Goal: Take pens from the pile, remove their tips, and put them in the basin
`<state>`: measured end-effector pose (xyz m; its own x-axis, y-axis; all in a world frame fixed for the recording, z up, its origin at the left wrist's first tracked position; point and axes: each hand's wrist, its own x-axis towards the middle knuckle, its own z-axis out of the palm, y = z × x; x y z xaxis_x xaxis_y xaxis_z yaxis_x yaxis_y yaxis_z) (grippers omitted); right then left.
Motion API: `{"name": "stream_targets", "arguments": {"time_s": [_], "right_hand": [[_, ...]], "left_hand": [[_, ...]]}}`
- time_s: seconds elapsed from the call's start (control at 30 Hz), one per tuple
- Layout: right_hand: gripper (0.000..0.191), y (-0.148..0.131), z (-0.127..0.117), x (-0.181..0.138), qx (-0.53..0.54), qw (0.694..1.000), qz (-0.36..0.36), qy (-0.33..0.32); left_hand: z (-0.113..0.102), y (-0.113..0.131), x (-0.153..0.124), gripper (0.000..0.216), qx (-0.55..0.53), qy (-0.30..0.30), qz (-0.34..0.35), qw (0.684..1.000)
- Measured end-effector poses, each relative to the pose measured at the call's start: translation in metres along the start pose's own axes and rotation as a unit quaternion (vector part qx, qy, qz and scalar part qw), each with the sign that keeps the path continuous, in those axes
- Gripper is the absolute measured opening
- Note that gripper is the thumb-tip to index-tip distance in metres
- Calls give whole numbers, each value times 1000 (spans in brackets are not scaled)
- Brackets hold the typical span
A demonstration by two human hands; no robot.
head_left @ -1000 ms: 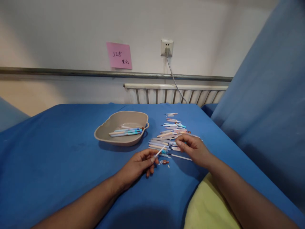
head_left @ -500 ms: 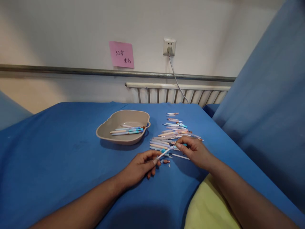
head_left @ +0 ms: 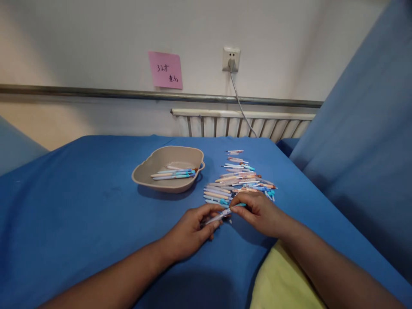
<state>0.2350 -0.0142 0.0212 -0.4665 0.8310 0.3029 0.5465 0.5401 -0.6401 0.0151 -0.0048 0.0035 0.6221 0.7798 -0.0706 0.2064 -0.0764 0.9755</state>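
Note:
A pale pen (head_left: 216,218) slants between my two hands above the blue cloth. My left hand (head_left: 195,225) has its fingers closed around the lower barrel. With thumb and forefinger, my right hand (head_left: 257,212) pinches the upper part, where a teal end (head_left: 241,204) pokes out. Just beyond both hands lie rows of pen parts (head_left: 219,191), among them barrels in cream, lilac and light blue, thin white refills and small teal pieces. Small loose bits near my left fingertips are mostly hidden by the hands.
A beige basin (head_left: 146,182) with several pens (head_left: 174,174) in it stands left of the pen parts. Behind the blue-covered table (head_left: 80,206) are a white radiator (head_left: 222,113) and a plugged-in cable (head_left: 238,96). A blue curtain (head_left: 360,107) hangs at the right.
The thin white rod that stretched between my hands no longer shows; a wider pale barrel is there now. My right hand has come closer to the left and slightly lower.

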Motion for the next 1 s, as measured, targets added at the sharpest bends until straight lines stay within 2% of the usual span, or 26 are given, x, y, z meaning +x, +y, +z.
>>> {"name": "stream_targets", "arguments": {"time_s": [0.13,0.53,0.83,1.0], "right_hand": [[10,-3,-1,-1,-5,1000,-10,8],[11,-4,8,-3,-24,999,2,-33],[12,-10,16,-4,-27,999,20,-40],[9,-16,16,-6,-4,998,29,-48]], "left_hand": [[1,1,-1,31,-4,3,4,1000],[6,-3,-4,24,-11,28,15,999],[5,9,-6,21,160,48,67,984],[6,19,-11,22,206,54,48,976]]}}
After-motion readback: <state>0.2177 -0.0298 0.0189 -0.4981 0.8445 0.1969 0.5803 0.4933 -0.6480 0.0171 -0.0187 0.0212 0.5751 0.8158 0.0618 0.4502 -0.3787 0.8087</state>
